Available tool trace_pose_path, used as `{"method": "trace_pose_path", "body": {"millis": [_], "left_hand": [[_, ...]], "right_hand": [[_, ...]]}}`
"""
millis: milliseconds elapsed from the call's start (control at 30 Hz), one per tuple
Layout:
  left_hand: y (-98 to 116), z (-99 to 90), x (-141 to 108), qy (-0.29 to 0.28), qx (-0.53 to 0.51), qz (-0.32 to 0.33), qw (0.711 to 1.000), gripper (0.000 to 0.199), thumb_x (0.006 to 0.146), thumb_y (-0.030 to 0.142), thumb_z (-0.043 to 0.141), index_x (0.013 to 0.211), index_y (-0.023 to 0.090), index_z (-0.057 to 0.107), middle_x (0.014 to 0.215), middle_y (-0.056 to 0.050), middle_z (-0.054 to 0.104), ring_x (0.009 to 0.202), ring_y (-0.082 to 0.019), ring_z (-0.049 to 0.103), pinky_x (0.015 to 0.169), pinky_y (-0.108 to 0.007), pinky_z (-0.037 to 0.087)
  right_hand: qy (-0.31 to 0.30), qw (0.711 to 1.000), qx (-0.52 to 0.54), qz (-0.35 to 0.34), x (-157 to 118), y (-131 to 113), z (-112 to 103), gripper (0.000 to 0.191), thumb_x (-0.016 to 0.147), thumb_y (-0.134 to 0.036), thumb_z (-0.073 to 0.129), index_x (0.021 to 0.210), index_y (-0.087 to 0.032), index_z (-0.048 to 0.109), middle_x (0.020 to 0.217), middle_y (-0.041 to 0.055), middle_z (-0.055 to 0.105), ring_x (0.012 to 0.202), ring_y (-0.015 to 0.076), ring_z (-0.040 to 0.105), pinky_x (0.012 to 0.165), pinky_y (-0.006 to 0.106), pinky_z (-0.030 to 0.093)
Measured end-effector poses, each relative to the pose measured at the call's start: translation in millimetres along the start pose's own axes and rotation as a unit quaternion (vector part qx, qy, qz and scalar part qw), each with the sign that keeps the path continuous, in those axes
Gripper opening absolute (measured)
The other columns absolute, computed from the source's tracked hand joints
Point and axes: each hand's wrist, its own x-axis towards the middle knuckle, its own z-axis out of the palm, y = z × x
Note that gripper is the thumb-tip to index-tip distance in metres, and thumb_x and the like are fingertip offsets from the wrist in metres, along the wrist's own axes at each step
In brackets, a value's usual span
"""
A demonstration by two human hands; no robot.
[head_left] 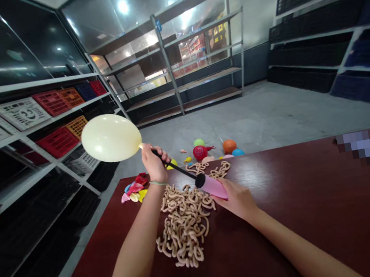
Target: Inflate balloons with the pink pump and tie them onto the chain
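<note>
While L hand (155, 163) curls tight round the thin black end of a pink-&-black plastic tube pump (213, 188), by neck of a big pale-yellow oval rubber balloon (111, 138), R hand (236, 198) grips pump's pink end, pump tilted over tan wiggly bits (182, 227), on shiny red-brown table (309, 212)

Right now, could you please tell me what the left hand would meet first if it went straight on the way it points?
The left hand, on the pump, would probably meet the metal rack beyond the table first; the way there looks free, though depth is unclear.
</note>
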Motion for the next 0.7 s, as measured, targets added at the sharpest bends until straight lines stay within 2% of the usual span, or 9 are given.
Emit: {"method": "trace_pose_path", "body": {"millis": [100,267,367,467,633,700], "left_hand": [[-16.0,6.9,-2.3,0.027,-0.015,0.007,0.999,0.034,0.089,0.054,0.051,0.082,0.023,0.038,0.056,0.008,0.040,0.036,-0.006,0.034,0.035,-0.017,0.025],[-80.4,15.2,-48.2,0.030,-0.010,-0.071,0.997,0.037,0.088,0.057,0.052,0.080,0.023,0.038,0.055,0.007,0.042,0.036,-0.006,0.037,0.035,-0.018,0.029],[-96.7,11.8,-67.1,0.026,-0.007,-0.087,0.996,0.039,0.088,0.058,0.051,0.079,0.023,0.038,0.054,0.007,0.042,0.036,-0.006,0.037,0.036,-0.018,0.032],[-80.2,1.8,-58.0,0.013,-0.004,-0.070,0.997,0.039,0.088,0.058,0.052,0.078,0.023,0.037,0.054,0.007,0.043,0.036,-0.007,0.039,0.036,-0.018,0.032],[-20.0,-9.3,-11.8,0.028,0.001,-0.015,0.999,0.033,0.089,0.052,0.051,0.081,0.023,0.039,0.055,0.007,0.042,0.036,-0.007,0.037,0.036,-0.018,0.029],[-6.1,-6.7,-0.7,0.036,-0.005,0.003,0.999,0.031,0.090,0.051,0.051,0.082,0.023,0.039,0.056,0.007,0.041,0.036,-0.006,0.036,0.036,-0.018,0.027]], "right_hand": [[0.012,0.999,-0.017,0.032,1.2,0.9,1.3,0.044,0.084,-0.044,0.064,0.120,-0.020,0.055,0.101,0.0059,0.072,0.085,0.0213,0.070,0.067,0.029,0.047],[0.017,0.996,-0.054,0.069,3.1,-1.5,-0.1,0.041,0.083,-0.042,0.065,0.117,-0.022,0.056,0.100,0.0046,0.072,0.084,0.0203,0.069,0.066,0.027,0.044],[-0.005,0.996,-0.061,0.059,3.1,-3.2,-3.2,0.042,0.084,-0.043,0.064,0.119,-0.021,0.056,0.099,0.0047,0.071,0.083,0.0202,0.068,0.066,0.027,0.043],[-0.030,0.998,-0.054,0.032,2.1,-3.5,-5.2,0.043,0.085,-0.045,0.062,0.121,-0.020,0.055,0.098,0.0058,0.071,0.084,0.0205,0.068,0.067,0.027,0.044],[-0.032,0.999,-0.015,0.012,0.9,-1.1,-2.2,0.045,0.087,-0.046,0.061,0.124,-0.021,0.053,0.103,0.0060,0.071,0.087,0.0208,0.068,0.070,0.029,0.048],[-0.023,1.000,0.000,0.013,0.9,0.3,0.2,0.044,0.086,-0.045,0.061,0.123,-0.022,0.053,0.106,0.0059,0.070,0.089,0.0208,0.068,0.071,0.029,0.049]]}}
